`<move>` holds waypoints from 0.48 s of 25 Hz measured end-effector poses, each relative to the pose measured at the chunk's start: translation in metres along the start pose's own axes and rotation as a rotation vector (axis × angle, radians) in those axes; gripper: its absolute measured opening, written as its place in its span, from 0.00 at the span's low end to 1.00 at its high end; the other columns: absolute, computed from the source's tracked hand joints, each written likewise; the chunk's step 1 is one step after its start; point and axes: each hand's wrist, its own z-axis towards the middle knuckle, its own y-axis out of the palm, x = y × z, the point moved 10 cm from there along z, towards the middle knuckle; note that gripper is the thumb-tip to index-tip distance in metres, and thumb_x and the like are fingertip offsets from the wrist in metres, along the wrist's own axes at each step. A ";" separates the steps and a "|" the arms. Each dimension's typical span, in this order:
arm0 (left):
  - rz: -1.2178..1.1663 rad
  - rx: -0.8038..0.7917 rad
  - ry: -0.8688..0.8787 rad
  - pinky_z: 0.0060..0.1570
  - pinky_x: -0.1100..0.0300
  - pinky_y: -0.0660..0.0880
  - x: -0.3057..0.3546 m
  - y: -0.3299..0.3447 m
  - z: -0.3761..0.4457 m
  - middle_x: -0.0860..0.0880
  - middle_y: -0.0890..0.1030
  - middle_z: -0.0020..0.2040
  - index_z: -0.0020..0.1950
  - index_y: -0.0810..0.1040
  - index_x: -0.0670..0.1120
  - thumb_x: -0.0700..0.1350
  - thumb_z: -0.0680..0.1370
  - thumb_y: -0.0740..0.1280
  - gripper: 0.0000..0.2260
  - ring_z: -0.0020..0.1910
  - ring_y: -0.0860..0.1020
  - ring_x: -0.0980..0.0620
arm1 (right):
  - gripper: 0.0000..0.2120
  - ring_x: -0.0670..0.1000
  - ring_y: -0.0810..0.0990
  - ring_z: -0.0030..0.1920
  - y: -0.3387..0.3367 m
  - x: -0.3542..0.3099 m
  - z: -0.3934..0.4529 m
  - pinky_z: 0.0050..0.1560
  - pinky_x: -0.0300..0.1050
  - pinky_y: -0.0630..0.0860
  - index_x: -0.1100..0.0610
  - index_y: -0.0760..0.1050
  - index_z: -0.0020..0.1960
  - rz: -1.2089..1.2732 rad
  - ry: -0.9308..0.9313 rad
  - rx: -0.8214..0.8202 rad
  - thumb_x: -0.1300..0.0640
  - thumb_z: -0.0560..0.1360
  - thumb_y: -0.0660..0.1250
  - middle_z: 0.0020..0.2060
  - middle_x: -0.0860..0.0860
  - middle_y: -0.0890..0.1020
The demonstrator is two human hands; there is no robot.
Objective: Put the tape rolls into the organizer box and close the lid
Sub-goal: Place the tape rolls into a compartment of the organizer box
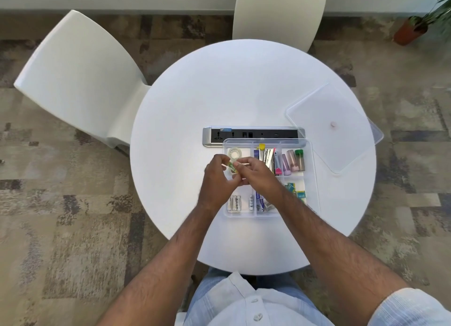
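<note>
Tape roll (232,167), small and green-edged, sits pinched between both hands: left hand (218,179) and right hand (256,173) meet right over the organizer box (313,179), far-left compartment, where a clear roll (234,153) already lies. The lid (341,120) rests on the table (195,106) to the far right, likely keeping the box open for loading.

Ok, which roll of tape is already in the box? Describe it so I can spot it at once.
Start at the round white table and find the clear organizer box just in front of the power strip. In its far left compartment lies a clear tape roll, flat, just beyond the hands. It is the only ring-shaped item; the neighbouring compartments hold upright tubes and batteries.
</note>
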 end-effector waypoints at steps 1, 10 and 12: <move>-0.005 -0.006 0.014 0.50 0.60 0.78 0.003 0.003 0.001 0.56 0.77 0.55 0.58 0.72 0.53 0.49 0.73 0.75 0.18 0.55 0.76 0.54 | 0.22 0.56 0.87 0.52 -0.003 -0.001 0.002 0.50 0.50 0.86 0.63 0.73 0.68 0.013 -0.008 0.003 0.50 0.80 0.70 0.54 0.60 0.85; 0.185 -0.023 0.076 0.67 0.60 0.65 -0.004 0.009 0.007 0.50 0.73 0.70 0.72 0.69 0.47 0.49 0.76 0.74 0.27 0.67 0.71 0.51 | 0.20 0.51 0.84 0.55 -0.028 -0.015 0.025 0.53 0.47 0.83 0.55 0.75 0.64 -0.344 -0.131 0.065 0.49 0.77 0.74 0.55 0.51 0.83; 0.235 -0.019 -0.014 0.69 0.56 0.65 -0.026 0.005 0.003 0.48 0.71 0.73 0.75 0.67 0.46 0.48 0.78 0.71 0.27 0.71 0.69 0.47 | 0.18 0.49 0.83 0.52 -0.031 -0.023 0.032 0.45 0.38 0.78 0.54 0.74 0.62 -0.500 -0.198 0.125 0.50 0.76 0.74 0.55 0.50 0.81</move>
